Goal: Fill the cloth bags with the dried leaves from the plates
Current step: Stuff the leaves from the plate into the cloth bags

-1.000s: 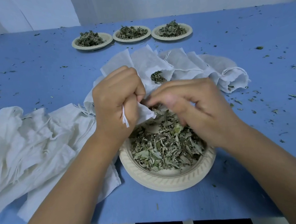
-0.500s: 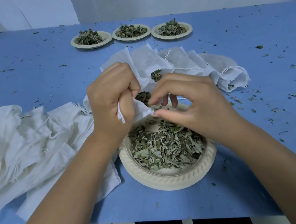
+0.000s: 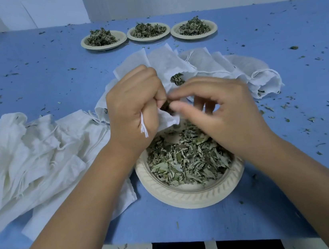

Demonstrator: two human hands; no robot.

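A cream plate [image 3: 191, 194] near the table's front edge holds a heap of dried leaves [image 3: 185, 159]. Above its far rim my left hand [image 3: 134, 105] grips a small white cloth bag [image 3: 167, 120] by its mouth, its drawstring hanging below my fist. My right hand [image 3: 216, 113] hovers at the bag's opening, thumb and forefinger pinching dark leaves at the mouth, the other fingers spread. Leaves show inside the opening.
Three more plates of leaves [image 3: 104, 40] [image 3: 149, 32] [image 3: 194, 29] stand in a row at the back. A pile of flat white bags [image 3: 28, 163] lies left; filled bags [image 3: 231, 67] lie behind my hands. Leaf crumbs litter the blue table [image 3: 28, 79].
My right hand rose from the plate's leaves to the bag's mouth with a pinch of leaves. My left hand kept hold of the bag, nearly still.
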